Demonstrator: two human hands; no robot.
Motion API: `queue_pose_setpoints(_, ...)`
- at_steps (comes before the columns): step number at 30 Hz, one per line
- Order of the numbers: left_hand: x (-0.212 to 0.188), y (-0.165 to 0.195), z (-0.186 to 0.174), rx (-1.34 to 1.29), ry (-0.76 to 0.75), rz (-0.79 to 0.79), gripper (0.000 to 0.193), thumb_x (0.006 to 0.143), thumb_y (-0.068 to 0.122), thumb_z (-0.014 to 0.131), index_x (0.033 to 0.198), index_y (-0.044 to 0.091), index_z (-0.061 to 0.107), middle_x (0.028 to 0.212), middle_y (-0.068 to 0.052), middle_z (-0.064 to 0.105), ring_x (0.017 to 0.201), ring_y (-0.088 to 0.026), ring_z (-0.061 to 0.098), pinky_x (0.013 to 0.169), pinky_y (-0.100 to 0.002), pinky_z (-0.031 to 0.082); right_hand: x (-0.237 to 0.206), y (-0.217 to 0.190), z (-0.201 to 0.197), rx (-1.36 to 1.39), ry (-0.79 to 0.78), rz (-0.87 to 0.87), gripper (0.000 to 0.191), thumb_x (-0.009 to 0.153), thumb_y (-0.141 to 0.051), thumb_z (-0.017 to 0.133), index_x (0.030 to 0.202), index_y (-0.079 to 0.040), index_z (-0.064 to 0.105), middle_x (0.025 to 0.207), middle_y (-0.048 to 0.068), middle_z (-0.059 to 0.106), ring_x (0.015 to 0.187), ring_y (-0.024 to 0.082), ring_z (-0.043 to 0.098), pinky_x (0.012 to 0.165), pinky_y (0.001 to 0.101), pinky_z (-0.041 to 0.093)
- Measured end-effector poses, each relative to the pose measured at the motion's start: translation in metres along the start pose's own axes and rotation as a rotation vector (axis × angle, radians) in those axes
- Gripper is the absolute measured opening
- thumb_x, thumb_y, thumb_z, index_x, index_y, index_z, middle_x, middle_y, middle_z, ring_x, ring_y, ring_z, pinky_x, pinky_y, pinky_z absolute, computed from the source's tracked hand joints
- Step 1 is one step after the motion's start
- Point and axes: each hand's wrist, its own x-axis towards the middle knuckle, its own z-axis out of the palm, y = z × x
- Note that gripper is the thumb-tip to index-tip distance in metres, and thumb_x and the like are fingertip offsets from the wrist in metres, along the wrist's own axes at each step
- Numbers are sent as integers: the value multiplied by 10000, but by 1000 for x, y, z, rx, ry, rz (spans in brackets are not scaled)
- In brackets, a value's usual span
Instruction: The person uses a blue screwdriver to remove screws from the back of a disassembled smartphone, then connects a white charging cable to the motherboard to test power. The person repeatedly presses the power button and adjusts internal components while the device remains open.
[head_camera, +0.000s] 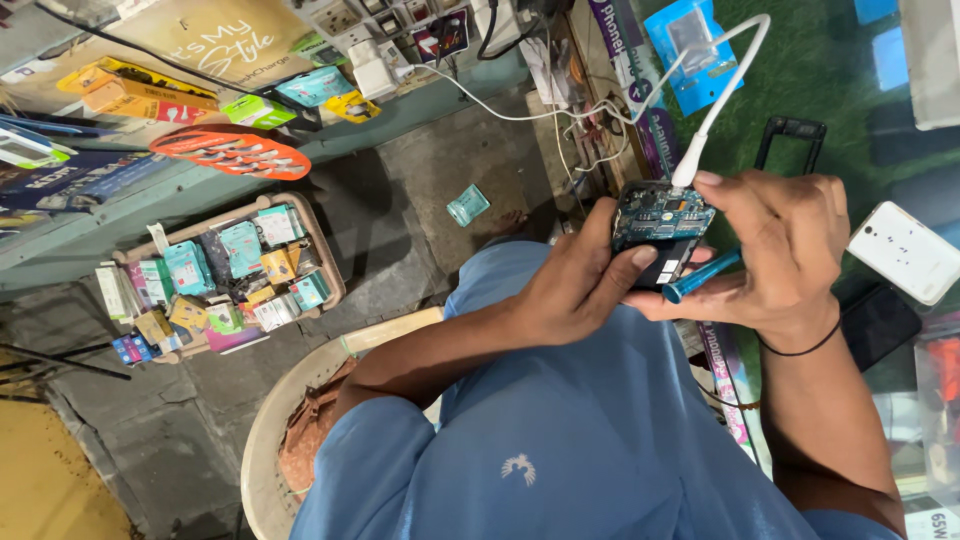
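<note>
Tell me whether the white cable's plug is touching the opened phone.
Touching. The head view shows the white cable's plug meeting the top edge of the opened phone, held by the left hand and right hand.

White phone (908, 251) on green counter (840, 70)

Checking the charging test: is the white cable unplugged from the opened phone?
No, the white cable is plugged into the opened phone held in both hands.

Two hands (580, 285) (780, 255), one opened phone (660, 225), one screwdriver (700, 275).
</note>
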Motion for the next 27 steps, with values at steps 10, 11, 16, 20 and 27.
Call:
queue_pose_setpoints(10, 0, 2, -3, -12, -36, 13, 303, 1110, 172, 571, 1293, 8, 394, 972, -157, 666, 840, -285, 723, 714, -376, 525, 3, 1, 0, 29, 2, 6, 923, 684, -738, 840, 1119, 60, 679, 960, 158, 698, 779, 292, 599, 716, 428, 399)
queue_pose_setpoints(11, 0, 2, -3, -18, -33, 6, 296, 1114, 172, 571, 1289, 9, 396, 979, -154, 669, 860, -282, 733, 723, -370, 531, 3, 1, 0, 27, 2, 8, 919, 683, -734, 844, 1118, 59, 680, 963, 160, 699, 779, 294, 598, 718, 429, 401)
queue_pose_setpoints(16, -1, 3, -1, -60, -9, 27, 280, 1122, 177, 564, 1294, 10, 419, 1022, -138, 684, 909, -242, 736, 775, -355, 549, 3, 0, 1, 20, 4, 22, 905, 680, -723, 857, 1112, 52, 683, 956, 157, 692, 776, 296, 593, 719, 431, 404)
queue_pose_setpoints(20, 0, 4, 0, -50, 9, 10, 281, 1112, 178, 569, 1287, 9, 429, 1018, -132, 684, 889, -214, 722, 766, -354, 545, 3, -1, 1, 10, 12, 26, 907, 665, -718, 866, 1109, 52, 683, 954, 157, 687, 772, 302, 589, 717, 434, 409)
queue_pose_setpoints(27, -1, 2, 1, -71, 37, 15, 274, 1119, 161, 562, 1303, 4, 434, 1029, -131, 681, 894, -182, 694, 808, -348, 544, 3, -3, 3, 5, -6, 57, 934, 649, -733, 861, 1108, 60, 680, 947, 166, 676, 779, 312, 586, 715, 444, 417)
